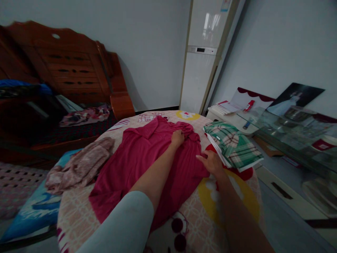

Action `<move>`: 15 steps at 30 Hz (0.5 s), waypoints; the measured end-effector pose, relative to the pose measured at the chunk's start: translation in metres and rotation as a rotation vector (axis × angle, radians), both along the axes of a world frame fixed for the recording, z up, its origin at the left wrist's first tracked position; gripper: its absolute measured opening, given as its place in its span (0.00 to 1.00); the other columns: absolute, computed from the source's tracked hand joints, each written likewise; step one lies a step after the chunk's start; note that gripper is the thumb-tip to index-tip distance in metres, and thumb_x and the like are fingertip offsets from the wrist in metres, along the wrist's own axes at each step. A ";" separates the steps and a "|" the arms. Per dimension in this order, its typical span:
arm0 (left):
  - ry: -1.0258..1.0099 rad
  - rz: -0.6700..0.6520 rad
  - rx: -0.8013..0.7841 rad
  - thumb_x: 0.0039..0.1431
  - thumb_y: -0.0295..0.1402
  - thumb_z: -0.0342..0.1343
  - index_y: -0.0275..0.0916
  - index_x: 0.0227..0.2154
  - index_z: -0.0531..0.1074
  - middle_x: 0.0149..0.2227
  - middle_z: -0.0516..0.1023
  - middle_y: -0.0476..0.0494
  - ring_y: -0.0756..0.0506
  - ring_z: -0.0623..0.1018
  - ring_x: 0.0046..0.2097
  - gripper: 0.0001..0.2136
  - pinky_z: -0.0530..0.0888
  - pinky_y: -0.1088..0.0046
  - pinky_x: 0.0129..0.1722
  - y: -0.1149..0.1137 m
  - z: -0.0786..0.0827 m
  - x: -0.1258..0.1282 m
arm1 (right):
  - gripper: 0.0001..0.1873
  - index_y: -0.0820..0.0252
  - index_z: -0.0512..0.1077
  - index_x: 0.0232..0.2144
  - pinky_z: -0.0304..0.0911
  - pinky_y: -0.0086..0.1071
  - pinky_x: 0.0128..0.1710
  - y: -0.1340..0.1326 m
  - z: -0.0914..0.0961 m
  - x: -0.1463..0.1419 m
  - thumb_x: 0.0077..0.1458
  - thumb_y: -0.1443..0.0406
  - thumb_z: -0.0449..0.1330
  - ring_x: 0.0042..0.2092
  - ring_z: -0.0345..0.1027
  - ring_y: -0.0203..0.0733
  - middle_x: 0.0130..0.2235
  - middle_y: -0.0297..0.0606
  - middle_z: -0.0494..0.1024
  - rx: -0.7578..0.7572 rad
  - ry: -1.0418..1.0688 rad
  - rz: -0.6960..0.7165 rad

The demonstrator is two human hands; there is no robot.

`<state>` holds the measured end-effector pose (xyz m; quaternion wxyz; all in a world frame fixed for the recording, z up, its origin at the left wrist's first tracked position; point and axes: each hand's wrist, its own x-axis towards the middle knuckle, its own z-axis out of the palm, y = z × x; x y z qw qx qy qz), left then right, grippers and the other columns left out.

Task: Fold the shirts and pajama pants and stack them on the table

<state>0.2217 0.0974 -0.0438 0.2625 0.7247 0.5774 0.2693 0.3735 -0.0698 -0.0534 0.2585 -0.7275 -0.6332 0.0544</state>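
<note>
Dark pink shirt (143, 147) spread on the round table (202, 221), directly under our left hand (178, 138) and mostly left of our right hand (212, 162). We note the left curled shut on a fold near the shirt's far side. The right, half open, holds nothing, at the right edge; contact unclear. Just beyond: green checked cloth (234, 144). Far left: brownish cloth (84, 165).

Left grip (178, 138): fingertips hidden at the magenta garment (142, 147), which passes partly behind the left forearm (158, 172); right forearm (233, 202), cut off by the lower edge; floor-standing unit (198, 75), cropped above, panel markings (209, 51) too small to read; wooden bench (71, 59), cropped at left; glass shelf (284, 146), cropped at right
</note>
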 end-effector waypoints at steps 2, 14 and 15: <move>-0.146 0.005 -0.088 0.58 0.25 0.52 0.37 0.34 0.77 0.40 0.82 0.37 0.42 0.80 0.45 0.09 0.74 0.67 0.48 0.008 0.001 -0.002 | 0.09 0.60 0.77 0.31 0.62 0.34 0.40 0.003 -0.004 -0.004 0.50 0.60 0.62 0.38 0.72 0.44 0.36 0.43 0.80 0.033 0.048 0.005; -0.480 -0.338 0.164 0.53 0.19 0.51 0.35 0.46 0.74 0.49 0.78 0.41 0.45 0.76 0.52 0.18 0.70 0.68 0.55 0.051 0.028 0.005 | 0.11 0.60 0.72 0.23 0.61 0.31 0.27 0.009 -0.006 -0.002 0.37 0.58 0.61 0.25 0.66 0.39 0.21 0.33 0.74 0.156 0.670 -0.150; -0.349 -0.236 0.179 0.52 0.18 0.50 0.35 0.46 0.74 0.50 0.78 0.40 0.45 0.75 0.53 0.19 0.70 0.68 0.56 0.052 0.024 -0.004 | 0.10 0.59 0.72 0.22 0.61 0.31 0.27 0.009 -0.006 -0.002 0.36 0.58 0.61 0.25 0.66 0.39 0.21 0.33 0.74 0.150 0.666 -0.153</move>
